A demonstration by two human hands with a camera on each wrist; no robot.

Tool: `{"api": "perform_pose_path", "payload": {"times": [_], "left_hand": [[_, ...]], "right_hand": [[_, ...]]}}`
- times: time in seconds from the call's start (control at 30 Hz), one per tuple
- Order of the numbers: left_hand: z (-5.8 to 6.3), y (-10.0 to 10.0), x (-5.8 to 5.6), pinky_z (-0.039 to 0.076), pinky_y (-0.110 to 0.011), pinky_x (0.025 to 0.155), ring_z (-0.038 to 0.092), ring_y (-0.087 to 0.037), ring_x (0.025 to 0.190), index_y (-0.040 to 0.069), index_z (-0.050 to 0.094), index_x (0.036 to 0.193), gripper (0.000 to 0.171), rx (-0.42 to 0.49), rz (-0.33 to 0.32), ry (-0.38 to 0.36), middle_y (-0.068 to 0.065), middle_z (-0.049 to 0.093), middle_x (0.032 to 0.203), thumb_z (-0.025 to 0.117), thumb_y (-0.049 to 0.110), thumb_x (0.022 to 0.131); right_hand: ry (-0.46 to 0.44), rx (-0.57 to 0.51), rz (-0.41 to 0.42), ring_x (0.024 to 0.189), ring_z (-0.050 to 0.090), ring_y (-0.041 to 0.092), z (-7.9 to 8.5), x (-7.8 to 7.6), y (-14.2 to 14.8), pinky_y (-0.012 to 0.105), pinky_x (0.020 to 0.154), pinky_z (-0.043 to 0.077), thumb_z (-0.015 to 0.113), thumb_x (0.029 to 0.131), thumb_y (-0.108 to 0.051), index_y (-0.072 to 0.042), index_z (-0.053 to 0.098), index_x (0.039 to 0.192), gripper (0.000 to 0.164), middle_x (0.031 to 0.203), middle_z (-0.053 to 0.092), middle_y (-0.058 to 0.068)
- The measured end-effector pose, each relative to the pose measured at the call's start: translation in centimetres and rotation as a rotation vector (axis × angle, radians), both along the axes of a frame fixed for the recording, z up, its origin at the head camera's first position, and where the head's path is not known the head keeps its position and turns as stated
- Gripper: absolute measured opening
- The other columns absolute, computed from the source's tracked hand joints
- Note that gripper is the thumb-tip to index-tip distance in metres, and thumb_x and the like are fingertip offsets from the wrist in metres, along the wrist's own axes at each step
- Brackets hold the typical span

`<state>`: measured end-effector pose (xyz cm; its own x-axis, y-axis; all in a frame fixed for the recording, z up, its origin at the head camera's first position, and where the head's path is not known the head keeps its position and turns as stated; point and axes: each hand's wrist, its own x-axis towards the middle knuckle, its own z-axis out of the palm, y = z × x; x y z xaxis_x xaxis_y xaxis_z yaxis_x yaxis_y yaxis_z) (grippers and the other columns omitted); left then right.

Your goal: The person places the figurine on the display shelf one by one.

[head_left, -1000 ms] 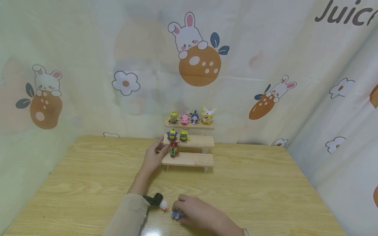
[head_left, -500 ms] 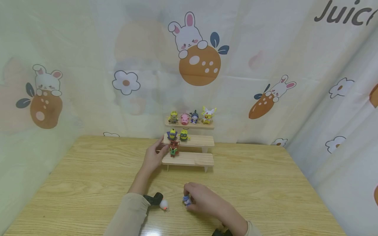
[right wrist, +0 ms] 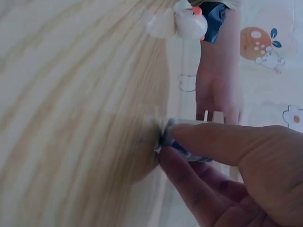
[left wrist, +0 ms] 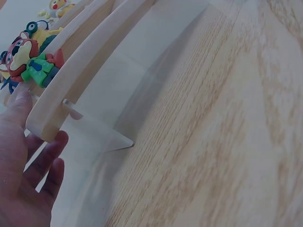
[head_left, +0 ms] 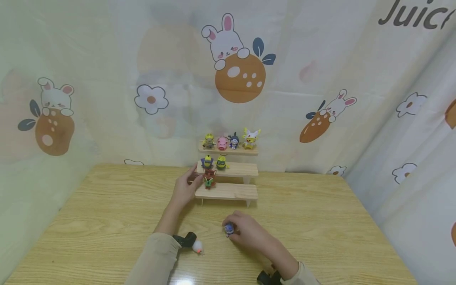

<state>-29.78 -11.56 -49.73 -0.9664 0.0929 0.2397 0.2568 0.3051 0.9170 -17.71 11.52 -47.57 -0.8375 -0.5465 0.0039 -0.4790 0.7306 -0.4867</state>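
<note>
My right hand [head_left: 249, 233] pinches a small blue-and-white figurine [head_left: 229, 228] between thumb and fingertips, in front of the stand. In the right wrist view the fingers largely cover that figurine [right wrist: 182, 146]. At the left end of a three-tier wooden display stand [head_left: 238, 191], my left hand [head_left: 184, 188] grips the board's end, thumb above and fingers below in the left wrist view. A red fox figurine [head_left: 209, 180] in a green jacket stands on the lowest tier, beside the left thumb. Two yellow figurines [head_left: 221, 162] occupy the left of the middle tier.
The top tier carries several figurines, among them a pink pig [head_left: 222, 143] and a white-and-yellow one [head_left: 251, 139]. A white figurine with an orange beak [head_left: 197, 247] is on the wooden table [head_left: 313, 221] near the left wrist. Behind hangs a printed curtain [head_left: 171, 59].
My right hand has lifted the blue-and-white figurine and carried it forward and slightly right. My left hand has stayed at the stand's left end.
</note>
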Motion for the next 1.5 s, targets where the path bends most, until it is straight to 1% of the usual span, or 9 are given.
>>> {"api": "perform_pose_path", "payload": {"times": [0.13, 0.3, 0.43, 0.6, 0.83, 0.97, 1.13, 1.3, 1.5], "left_hand": [[0.0, 0.0, 0.0, 0.052, -0.037, 0.091, 0.062, -0.023, 0.104, 0.017, 0.038, 0.146, 0.056, 0.004, -0.004, 0.012, -0.009, 0.066, 0.114, 0.057, 0.028, 0.095], [0.2, 0.0, 0.0, 0.052, -0.038, 0.091, 0.062, -0.024, 0.105, 0.017, 0.038, 0.146, 0.056, 0.006, -0.006, 0.011, -0.01, 0.066, 0.115, 0.058, 0.027, 0.095], [0.2, 0.0, 0.0, 0.053, -0.036, 0.089, 0.062, -0.024, 0.102, 0.018, 0.038, 0.146, 0.056, 0.0, -0.003, -0.007, -0.01, 0.066, 0.116, 0.058, 0.028, 0.095], [0.1, -0.1, 0.0, 0.054, -0.036, 0.087, 0.063, -0.024, 0.099, 0.021, 0.037, 0.146, 0.056, -0.002, 0.001, -0.027, -0.01, 0.066, 0.117, 0.058, 0.029, 0.095], [0.2, 0.0, 0.0, 0.053, -0.036, 0.088, 0.062, -0.024, 0.1, 0.02, 0.037, 0.146, 0.056, -0.004, -0.003, -0.027, -0.01, 0.066, 0.117, 0.058, 0.029, 0.095], [0.3, 0.0, 0.1, 0.054, -0.036, 0.087, 0.062, -0.024, 0.1, 0.02, 0.037, 0.146, 0.056, -0.002, -0.005, -0.027, -0.009, 0.065, 0.116, 0.057, 0.03, 0.095], [0.3, -0.1, 0.0, 0.053, -0.036, 0.088, 0.062, -0.024, 0.101, 0.021, 0.037, 0.146, 0.057, 0.001, -0.002, -0.034, -0.009, 0.065, 0.117, 0.058, 0.032, 0.094], [0.2, -0.2, 0.1, 0.054, -0.036, 0.087, 0.062, -0.023, 0.1, 0.023, 0.036, 0.147, 0.057, -0.002, -0.002, -0.039, -0.008, 0.065, 0.117, 0.057, 0.033, 0.095], [0.3, -0.2, 0.1, 0.053, -0.036, 0.088, 0.062, -0.024, 0.101, 0.019, 0.036, 0.147, 0.057, -0.003, -0.009, -0.025, -0.009, 0.065, 0.116, 0.057, 0.031, 0.095]], "right_hand": [[-0.025, -0.04, -0.013, 0.089, 0.058, 0.006, -0.3, -0.3, 0.3, 0.014, 0.072, 0.051, 0.072, 0.083, -0.012, -0.014, 0.066, 0.109, 0.026, 0.101, 0.061, -0.004], [-0.036, -0.046, -0.027, 0.089, 0.057, 0.006, -0.3, -0.4, 0.4, 0.016, 0.073, 0.051, 0.07, 0.086, -0.018, -0.015, 0.066, 0.11, 0.024, 0.102, 0.061, -0.004], [-0.042, -0.055, -0.041, 0.09, 0.059, 0.006, -0.2, -0.4, 0.4, 0.017, 0.073, 0.051, 0.07, 0.087, -0.017, -0.015, 0.067, 0.109, 0.022, 0.103, 0.063, -0.004], [-0.045, -0.069, -0.061, 0.088, 0.063, 0.008, 0.0, -0.6, 0.4, 0.016, 0.071, 0.052, 0.072, 0.084, -0.014, -0.012, 0.068, 0.107, 0.023, 0.101, 0.067, -0.002], [0.01, -0.038, -0.053, 0.084, 0.063, 0.008, 0.3, -0.7, 0.6, 0.016, 0.07, 0.051, 0.074, 0.082, -0.013, -0.01, 0.07, 0.103, 0.021, 0.096, 0.069, -0.001], [0.037, -0.024, -0.04, 0.084, 0.062, 0.008, 0.6, -0.5, 0.8, 0.018, 0.071, 0.053, 0.074, 0.082, -0.012, -0.008, 0.071, 0.101, 0.02, 0.095, 0.068, -0.001], [0.048, -0.026, -0.023, 0.085, 0.061, 0.01, 1.1, -0.4, 0.9, 0.02, 0.072, 0.055, 0.073, 0.081, -0.009, -0.007, 0.07, 0.1, 0.019, 0.095, 0.065, 0.0], [0.053, -0.021, -0.032, 0.085, 0.062, 0.01, 1.5, -0.5, 1.1, 0.021, 0.071, 0.054, 0.074, 0.08, -0.008, -0.008, 0.07, 0.098, 0.018, 0.096, 0.067, 0.0], [0.001, -0.051, -0.071, 0.086, 0.063, 0.012, 2.1, -0.7, 1.3, 0.024, 0.074, 0.055, 0.074, 0.078, -0.005, -0.006, 0.071, 0.1, 0.021, 0.095, 0.069, 0.0]]}}
